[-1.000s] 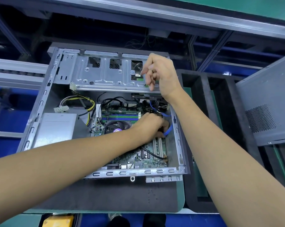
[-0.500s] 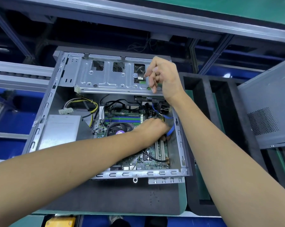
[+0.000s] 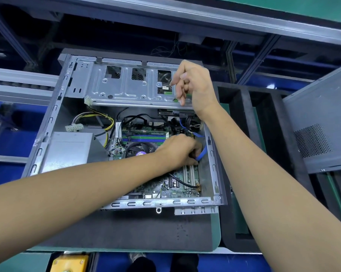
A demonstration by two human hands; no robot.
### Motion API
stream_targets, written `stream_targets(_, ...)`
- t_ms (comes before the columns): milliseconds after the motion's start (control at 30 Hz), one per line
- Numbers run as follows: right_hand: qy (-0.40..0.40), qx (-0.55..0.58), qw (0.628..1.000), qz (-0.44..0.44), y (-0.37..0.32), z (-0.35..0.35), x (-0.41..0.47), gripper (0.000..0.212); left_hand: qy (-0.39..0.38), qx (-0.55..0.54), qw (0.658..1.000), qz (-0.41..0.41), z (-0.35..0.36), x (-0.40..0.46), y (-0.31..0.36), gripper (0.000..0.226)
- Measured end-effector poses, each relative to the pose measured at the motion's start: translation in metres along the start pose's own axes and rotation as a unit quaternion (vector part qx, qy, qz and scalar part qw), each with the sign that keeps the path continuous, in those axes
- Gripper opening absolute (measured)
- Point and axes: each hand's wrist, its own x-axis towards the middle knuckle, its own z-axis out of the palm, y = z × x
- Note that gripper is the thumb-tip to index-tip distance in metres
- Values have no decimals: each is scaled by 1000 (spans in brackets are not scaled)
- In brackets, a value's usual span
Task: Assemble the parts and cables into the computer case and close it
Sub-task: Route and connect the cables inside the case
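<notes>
An open grey computer case (image 3: 158,203) lies flat on a dark mat. Inside sit the green motherboard (image 3: 175,185), a CPU fan (image 3: 138,150) and a silver power supply (image 3: 67,152). My left hand (image 3: 179,150) reaches deep into the case at the board's right side, fingers curled round the blue cable (image 3: 202,153). My right hand (image 3: 193,85) rests on the raised metal drive cage (image 3: 126,89) at its right end, fingers curled over its edge. The fingertips of the left hand are hidden.
Yellow and black power wires with a loose white connector (image 3: 73,127) lie above the power supply. The grey side panel (image 3: 318,130) leans at the right beside black foam trays (image 3: 244,154). A yellow box (image 3: 69,263) sits at the bottom edge.
The view has shifted slightly. My left hand has worked a little at the blue cable in the same spot. The right hand stays on the drive cage.
</notes>
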Motion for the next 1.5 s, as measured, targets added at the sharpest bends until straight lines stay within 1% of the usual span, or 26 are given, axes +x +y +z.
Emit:
stream_targets(133, 6, 6, 1000, 13, 0, 1, 2, 18, -17, 40, 999, 10, -2, 2, 6, 17)
stream_targets(233, 7, 8, 1000, 16, 1, 2, 3, 18, -27, 54, 998, 11, -1, 3, 5, 30)
stream_targets(300, 7, 9, 1000, 15, 1, 2, 2, 18, -25, 29, 999, -4, 2, 5, 5, 41)
stream_targets(333, 7, 11, 1000, 16, 1, 3, 2, 17, -23, 12, 1000, -17, 3, 6, 5, 41)
stream_targets(367, 8, 12, 1000, 17, 1, 3, 3, 18, -24, 4, 999, -27, 4, 4, 6, 34)
stream_targets(433, 9, 10, 1000, 9, 0, 2, 2, 18, -22, 29, 999, -33, 6, 2, 10, 13)
stream_targets(500, 11, 10, 1000, 1, 0, 0, 1, 19, 7, 23, 999, -26, 10, 0, 9, 27)
stream_targets(567, 13, 7, 1000, -4, 0, -1, 2, 19, 32, -21, 999, -29, 9, 0, 6, 34)
stream_targets(700, 19, -3, 1000, 8, 1, -1, 3, 19, 14, -8, 999, -37, 4, 1, 7, 32)
stream_targets(800, 19, -2, 1000, 11, 2, -1, 3, 19, 1, 10, 1000, -17, 1, -1, 8, 19)
stream_targets(867, 17, 0, 1000, 12, 1, -1, 2, 19, -2, 34, 999, 1, 0, -2, 8, 19)
stream_targets(933, 14, -1, 1000, 10, 1, -1, 3, 22, 16, 47, 999, 8, 1, -4, 8, 17)
stream_targets(1000, 13, 1, 1000, 6, 2, -2, 3, 27, 49, 87, 995, 25, 3, -5, 9, 14)
stream_targets(1067, 13, 4, 1000, 2, 2, -3, 2, 27, 75, 138, 987, 40, 7, -4, 11, 16)
stream_targets(1133, 11, 7, 1000, -2, 2, -3, 1, 24, 85, 111, 990, 19, 9, -4, 10, 20)
stream_targets(1200, 10, 5, 1000, -1, 1, -2, 1, 21, 68, 79, 995, 13, 9, -3, 9, 27)
stream_targets(1367, 10, 7, 1000, 4, 0, -1, 1, 19, 42, 49, 998, 6, 9, -1, 10, 48)
stream_targets(1500, 8, 0, 1000, 8, 2, -2, 2, 19, 21, 38, 999, -18, 11, 0, 9, 47)
